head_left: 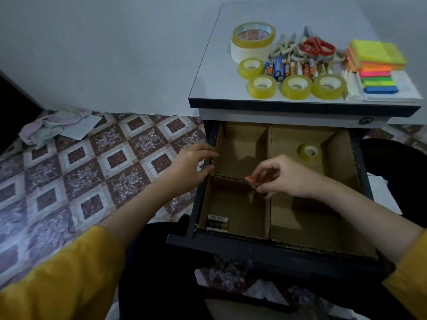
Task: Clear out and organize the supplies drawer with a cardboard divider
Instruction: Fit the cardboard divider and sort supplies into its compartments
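On the cabinet top before me lie a clear tape roll stacked on a white roll, four small tape rolls, a row of batteries, scissors and sticky notes. The cardboard divider in my drawer holds a lone roll and perhaps three black batteries.

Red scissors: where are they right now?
In the head view's upper right, the red scissors lie on the cabinet top, between the grey scissors and the sticky notes, behind the batteries.

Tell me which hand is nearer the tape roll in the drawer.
Right. The right hand, pinching a small orange item, hovers this side of the tape roll; the left hand is at the drawer left wall, farther off.
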